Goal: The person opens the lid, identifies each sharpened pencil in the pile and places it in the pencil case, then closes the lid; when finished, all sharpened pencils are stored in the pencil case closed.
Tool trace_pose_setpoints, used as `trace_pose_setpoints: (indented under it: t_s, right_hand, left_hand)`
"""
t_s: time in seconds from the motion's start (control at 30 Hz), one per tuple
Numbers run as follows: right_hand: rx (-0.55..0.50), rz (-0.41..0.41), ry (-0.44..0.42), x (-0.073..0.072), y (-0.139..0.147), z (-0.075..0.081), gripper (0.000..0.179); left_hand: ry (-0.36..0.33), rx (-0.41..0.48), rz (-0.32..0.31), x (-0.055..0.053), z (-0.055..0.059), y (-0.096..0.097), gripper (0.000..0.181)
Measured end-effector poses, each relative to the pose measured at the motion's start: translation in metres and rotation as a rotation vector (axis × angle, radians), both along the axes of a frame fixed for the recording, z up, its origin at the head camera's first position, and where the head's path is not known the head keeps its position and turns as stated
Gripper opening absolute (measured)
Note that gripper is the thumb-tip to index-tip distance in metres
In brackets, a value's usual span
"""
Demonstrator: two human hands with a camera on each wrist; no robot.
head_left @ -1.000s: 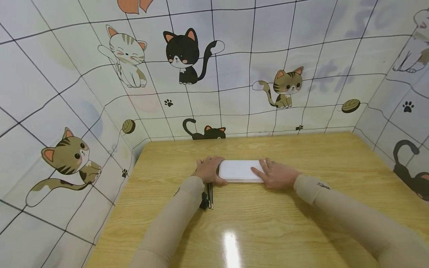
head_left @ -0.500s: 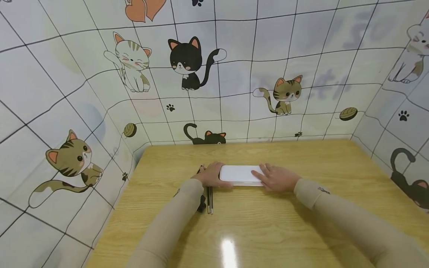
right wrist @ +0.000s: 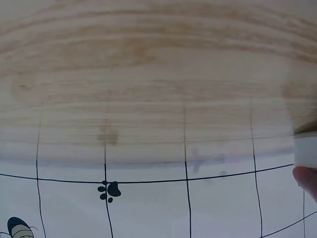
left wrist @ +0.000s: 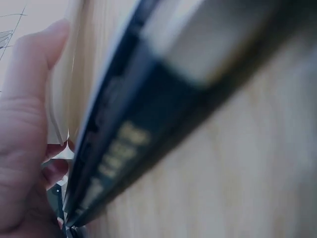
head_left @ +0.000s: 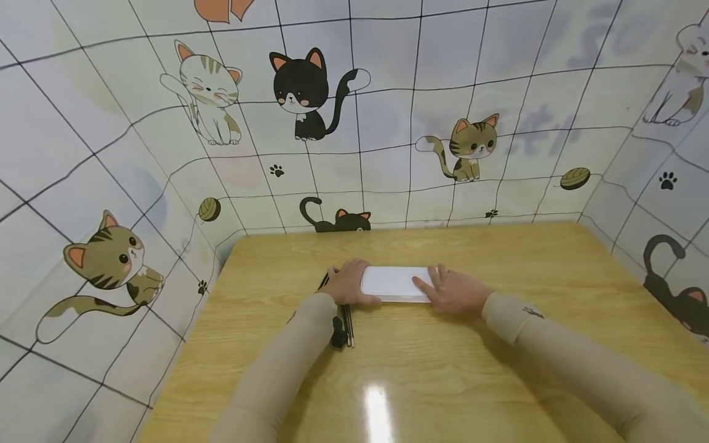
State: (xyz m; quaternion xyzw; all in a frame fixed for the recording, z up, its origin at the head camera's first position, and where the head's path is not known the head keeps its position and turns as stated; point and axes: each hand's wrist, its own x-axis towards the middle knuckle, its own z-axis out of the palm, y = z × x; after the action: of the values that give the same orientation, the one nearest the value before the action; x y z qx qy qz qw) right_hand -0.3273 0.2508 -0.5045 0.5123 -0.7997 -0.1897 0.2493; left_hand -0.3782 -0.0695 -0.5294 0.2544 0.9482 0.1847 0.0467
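so far, the white box point(head_left: 394, 282) sat on the wooden table point(head_left: 471, 381) between your hands, in much the same place as half a second earlier. your left hand point(head_left: 348, 283) grasped its left end, thumb on the near side; your right hand point(head_left: 456, 291) lay over the other end, fingers spread on top, though whether it also pinched the box i couldn't tell. just beside your left wrist, the pencils point(head_left: 348, 326) and a black item point(head_left: 339, 335) had swung slightly rightward, probably nudged; handling of the box itself seemed hardly further along.
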Motion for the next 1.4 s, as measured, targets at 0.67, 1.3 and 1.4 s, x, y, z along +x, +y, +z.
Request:
trace_pose_setpoints:
  t_s: [0.67, 1.3, 1.4]
  right_hand:
    - [-0.133, -0.01, -0.166, -0.001, 0.006, 0.022, 0.041]
    - [-0.433, -0.025, -0.261, 0.007, 0.028, 0.013, 0.021]
    - [-0.493, -0.092, -0.322, 0.008, 0.026, 0.015, 0.027]
  left_hand:
    - [-0.015, 0.011, -0.003, -0.001, 0.003, 0.001, 0.101]
    - [-0.058, 0.025, 0.047, 0.009, 0.011, -0.001, 0.115]
    - [-0.053, 0.03, 0.051, 0.01, 0.01, -0.002, 0.119]
